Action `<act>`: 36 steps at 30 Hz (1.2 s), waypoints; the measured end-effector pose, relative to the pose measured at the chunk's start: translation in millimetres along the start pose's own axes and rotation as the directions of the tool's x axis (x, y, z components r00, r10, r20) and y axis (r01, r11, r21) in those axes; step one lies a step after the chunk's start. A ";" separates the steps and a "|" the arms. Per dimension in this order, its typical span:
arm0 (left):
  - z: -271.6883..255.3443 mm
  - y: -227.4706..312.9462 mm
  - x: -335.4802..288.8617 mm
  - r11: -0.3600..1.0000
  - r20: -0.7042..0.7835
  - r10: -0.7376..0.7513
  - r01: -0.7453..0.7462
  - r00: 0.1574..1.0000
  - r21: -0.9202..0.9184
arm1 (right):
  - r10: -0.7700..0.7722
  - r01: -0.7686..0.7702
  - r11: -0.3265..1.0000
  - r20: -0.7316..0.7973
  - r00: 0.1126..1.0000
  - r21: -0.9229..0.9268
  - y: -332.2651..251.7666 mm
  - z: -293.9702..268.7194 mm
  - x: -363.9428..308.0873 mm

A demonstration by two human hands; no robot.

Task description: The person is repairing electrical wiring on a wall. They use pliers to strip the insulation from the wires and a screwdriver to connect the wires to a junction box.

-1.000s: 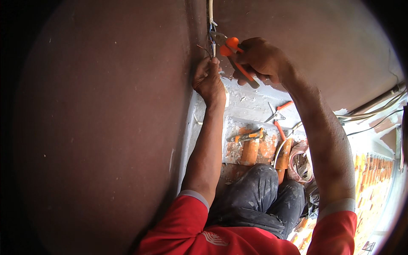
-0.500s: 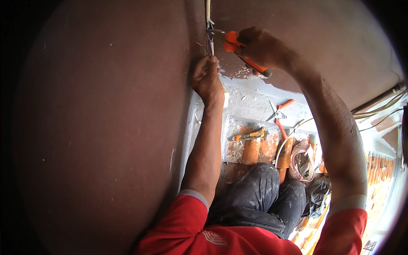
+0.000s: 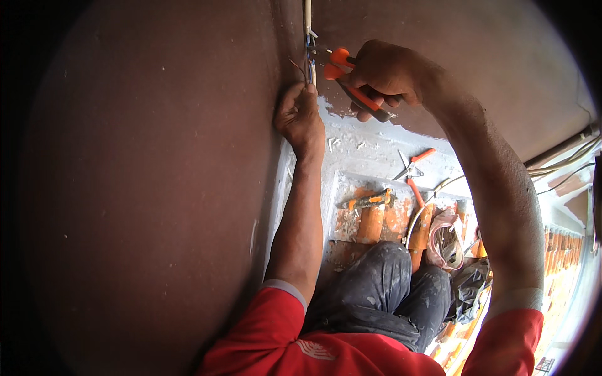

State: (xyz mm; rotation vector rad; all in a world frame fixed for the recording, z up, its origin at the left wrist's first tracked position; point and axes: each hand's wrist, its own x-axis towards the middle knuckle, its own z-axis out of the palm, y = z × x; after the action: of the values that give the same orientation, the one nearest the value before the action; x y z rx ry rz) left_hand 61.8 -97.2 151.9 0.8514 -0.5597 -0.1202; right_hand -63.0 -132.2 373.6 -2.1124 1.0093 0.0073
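Note:
Close to the wall corner, my left hand (image 3: pixel 301 119) pinches the end of a pale electrical cable (image 3: pixel 314 72), its thin blue and dark wires sticking up above the fingertips. A loose copper-tipped wire (image 3: pixel 298 66) bends off to the left. My right hand (image 3: pixel 389 75) is wrapped round orange-handled pliers (image 3: pixel 360 98). Their metal jaws point left at the wires; I cannot tell whether they touch. Another pale cable (image 3: pixel 307 15) comes down the corner from above, with short wires at its lower end.
Brown walls (image 3: pixel 157 156) meet at the corner. On the pale ledge below lie open red-handled snips (image 3: pixel 411 169). An orange-and-dark utility knife (image 3: pixel 369 200) rests on the clay tiles (image 3: pixel 370 224). A pinkish ring-shaped item (image 3: pixel 433 241) and black plastic (image 3: pixel 470 289) lie near my knees. Cables (image 3: pixel 561 160) run at right.
My left hand has shifted slightly left and the cable end sits closer to the corner. The pliers' handles have spread apart a little, with my right-hand fingers loosening around them.

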 end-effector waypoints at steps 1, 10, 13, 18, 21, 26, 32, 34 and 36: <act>29.2 1.2 -8.6 0.997 0.019 -0.026 0.027 0.999 -0.070 | 0.020 -0.022 0.993 0.019 1.000 0.113 14.6 -21.5 -6.8; 9.1 -4.3 -7.6 0.992 -0.011 -0.103 0.102 0.995 -0.074 | -0.094 0.085 0.916 0.004 0.996 0.392 33.9 16.0 -0.6; 8.7 -5.7 -6.0 0.988 -0.010 -0.117 0.116 0.993 -0.099 | -0.149 0.092 0.732 0.027 0.989 0.676 60.1 25.2 18.0; 13.2 -3.2 -8.1 0.958 0.039 -0.087 0.094 0.995 -0.270 | -0.222 0.000 0.339 0.080 0.972 0.941 73.6 45.1 27.6; 2.4 -11.9 -2.8 0.966 0.033 -0.099 0.104 0.995 -0.236 | -0.129 -0.023 0.183 0.047 0.991 0.983 53.2 64.1 28.2; 4.1 -11.1 -3.3 0.973 0.007 -0.081 0.081 0.997 -0.215 | -0.214 0.062 0.436 0.036 0.976 0.898 63.7 57.3 43.5; 0.3 -14.4 -3.5 0.989 -0.012 -0.110 0.108 0.994 -0.105 | -0.217 0.203 0.956 0.043 0.975 0.213 46.4 -9.0 24.8; 1.3 -13.6 -4.2 0.991 -0.016 -0.105 0.103 0.994 -0.090 | -0.240 0.238 0.970 0.041 0.970 0.048 44.8 -20.8 24.7; 3.3 -14.5 -4.6 0.992 -0.009 -0.095 0.094 0.995 -0.085 | -0.269 0.270 0.960 0.022 0.963 -0.070 49.6 -31.6 28.4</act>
State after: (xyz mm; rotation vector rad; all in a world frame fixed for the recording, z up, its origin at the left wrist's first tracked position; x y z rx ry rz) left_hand 57.9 -107.5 141.0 0.7959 -0.4986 -0.2235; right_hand -86.1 -190.3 354.6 -2.2984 0.7162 -0.0792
